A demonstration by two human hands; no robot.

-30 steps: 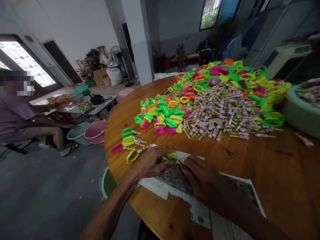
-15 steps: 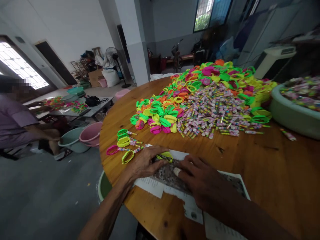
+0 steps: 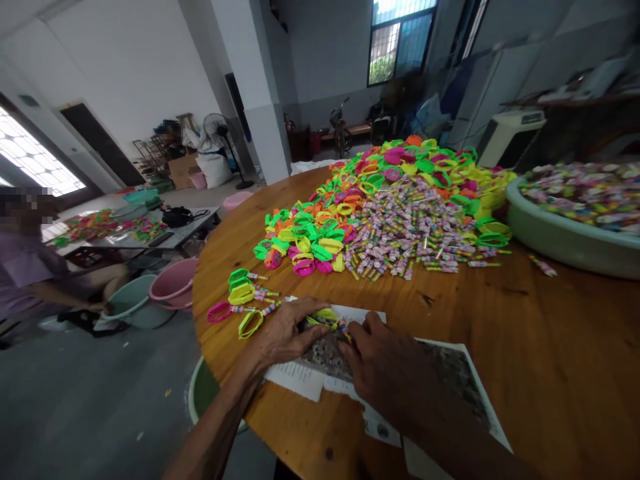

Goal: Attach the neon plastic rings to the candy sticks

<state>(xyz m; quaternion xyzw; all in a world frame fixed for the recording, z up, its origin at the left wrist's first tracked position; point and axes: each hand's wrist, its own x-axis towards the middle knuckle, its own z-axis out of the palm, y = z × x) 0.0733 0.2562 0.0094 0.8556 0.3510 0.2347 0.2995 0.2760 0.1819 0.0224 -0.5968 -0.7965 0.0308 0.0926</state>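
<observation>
Your right hand [image 3: 377, 353] has moved in beside your left [image 3: 285, 333] since half a second ago. Left to right: bright loops [image 3: 242, 295] lie on the table [image 3: 500, 320]; your left thumb and fingers pinch a yellow band [image 3: 327, 316] over papers [image 3: 300, 382]; your right fingertips grip a striped tube [image 3: 343, 327] beside it.

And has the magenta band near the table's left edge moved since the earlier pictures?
No: judged against the wooden table's edge, the magenta band keeps its place.
</observation>
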